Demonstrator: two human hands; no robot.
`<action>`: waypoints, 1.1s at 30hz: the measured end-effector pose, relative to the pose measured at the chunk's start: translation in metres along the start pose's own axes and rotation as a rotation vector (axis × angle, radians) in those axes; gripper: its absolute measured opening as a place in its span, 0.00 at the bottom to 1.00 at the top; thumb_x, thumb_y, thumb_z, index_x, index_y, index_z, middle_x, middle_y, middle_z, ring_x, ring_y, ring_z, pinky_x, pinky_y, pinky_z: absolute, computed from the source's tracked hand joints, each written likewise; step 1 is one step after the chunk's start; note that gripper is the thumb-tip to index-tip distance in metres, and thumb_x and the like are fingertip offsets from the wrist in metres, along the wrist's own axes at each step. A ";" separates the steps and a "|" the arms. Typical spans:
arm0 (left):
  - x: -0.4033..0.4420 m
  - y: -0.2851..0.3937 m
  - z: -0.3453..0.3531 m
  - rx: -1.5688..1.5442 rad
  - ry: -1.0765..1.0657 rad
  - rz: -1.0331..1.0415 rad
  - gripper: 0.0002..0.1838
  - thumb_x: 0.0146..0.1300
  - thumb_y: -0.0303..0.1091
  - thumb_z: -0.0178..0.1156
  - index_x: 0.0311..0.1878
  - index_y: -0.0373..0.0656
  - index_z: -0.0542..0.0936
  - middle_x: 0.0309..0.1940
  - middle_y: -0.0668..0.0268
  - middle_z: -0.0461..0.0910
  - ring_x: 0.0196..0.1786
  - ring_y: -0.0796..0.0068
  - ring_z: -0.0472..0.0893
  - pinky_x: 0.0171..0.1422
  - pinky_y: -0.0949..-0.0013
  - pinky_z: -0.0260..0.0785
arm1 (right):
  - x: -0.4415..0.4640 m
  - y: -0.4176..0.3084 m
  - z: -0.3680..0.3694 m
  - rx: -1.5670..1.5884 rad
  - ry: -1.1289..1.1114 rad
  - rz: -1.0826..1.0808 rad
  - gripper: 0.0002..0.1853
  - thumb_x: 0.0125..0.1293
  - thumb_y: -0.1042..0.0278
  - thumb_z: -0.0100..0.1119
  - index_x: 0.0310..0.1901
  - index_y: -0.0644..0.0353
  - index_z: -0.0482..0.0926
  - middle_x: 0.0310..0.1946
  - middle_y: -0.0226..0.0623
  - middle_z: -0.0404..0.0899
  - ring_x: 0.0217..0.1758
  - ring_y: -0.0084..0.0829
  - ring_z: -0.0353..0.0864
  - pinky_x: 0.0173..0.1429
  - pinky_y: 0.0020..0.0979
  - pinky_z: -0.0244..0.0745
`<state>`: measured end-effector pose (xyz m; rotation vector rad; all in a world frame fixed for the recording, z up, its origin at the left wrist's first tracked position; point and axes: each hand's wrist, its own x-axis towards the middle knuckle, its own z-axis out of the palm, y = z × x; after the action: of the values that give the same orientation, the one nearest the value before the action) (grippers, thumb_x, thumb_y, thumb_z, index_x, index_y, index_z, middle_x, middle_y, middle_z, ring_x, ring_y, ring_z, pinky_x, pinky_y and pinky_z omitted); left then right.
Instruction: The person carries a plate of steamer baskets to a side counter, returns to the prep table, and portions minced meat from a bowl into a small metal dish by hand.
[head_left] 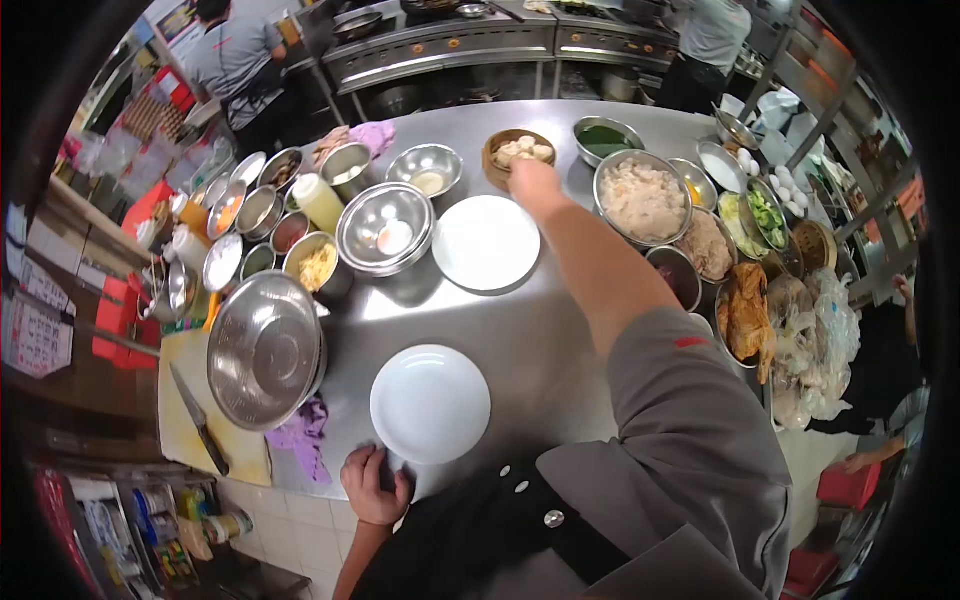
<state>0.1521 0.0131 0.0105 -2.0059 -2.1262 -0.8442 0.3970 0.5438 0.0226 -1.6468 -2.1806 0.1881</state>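
My right hand [533, 184] reaches to the far side of the steel table, at the near edge of a round bamboo steamer [490, 163] that holds pale dumplings [525, 150]. Its fingertips are hidden, so their grip cannot be made out. My left hand [372, 488] rests at the table's near edge with its fingers curled, below a white plate [430, 404]; what is under the fingers is hidden. A second white plate [486, 243] lies beyond the first, just nearer to me than the steamer.
Steel bowls [386, 228] and a large colander [264, 350] stand left. A knife [200, 420] lies on the cutting board [245, 452]. Right are a bowl of pale minced food [642, 197] and a roasted bird [748, 318]. Two people stand near the stoves [450, 58].
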 end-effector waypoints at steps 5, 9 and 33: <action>-0.001 -0.003 0.001 -0.035 0.019 0.020 0.23 0.48 0.37 0.65 0.49 0.39 0.80 0.49 0.52 0.77 0.53 0.48 0.76 0.58 0.52 0.66 | -0.020 0.009 -0.020 -0.057 0.009 -0.064 0.11 0.65 0.62 0.58 0.46 0.56 0.81 0.41 0.46 0.85 0.48 0.48 0.84 0.51 0.47 0.77; -0.001 0.000 -0.004 -0.030 0.018 0.012 0.23 0.48 0.36 0.66 0.49 0.40 0.80 0.50 0.53 0.77 0.54 0.49 0.76 0.58 0.52 0.66 | -0.045 -0.007 -0.061 -0.079 -0.065 -0.065 0.12 0.65 0.62 0.59 0.49 0.51 0.80 0.42 0.44 0.85 0.50 0.47 0.83 0.53 0.47 0.77; -0.018 -0.019 -0.004 -0.105 0.068 0.039 0.19 0.51 0.35 0.66 0.47 0.45 0.80 0.50 0.59 0.77 0.57 0.54 0.75 0.62 0.53 0.64 | -0.361 -0.138 -0.072 0.180 -0.330 -0.639 0.15 0.65 0.61 0.62 0.53 0.49 0.79 0.35 0.40 0.84 0.36 0.45 0.84 0.40 0.43 0.78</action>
<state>0.1356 -0.0044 -0.0004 -2.0284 -2.0405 -1.0229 0.3837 0.1516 0.0512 -0.8039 -2.7177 0.4755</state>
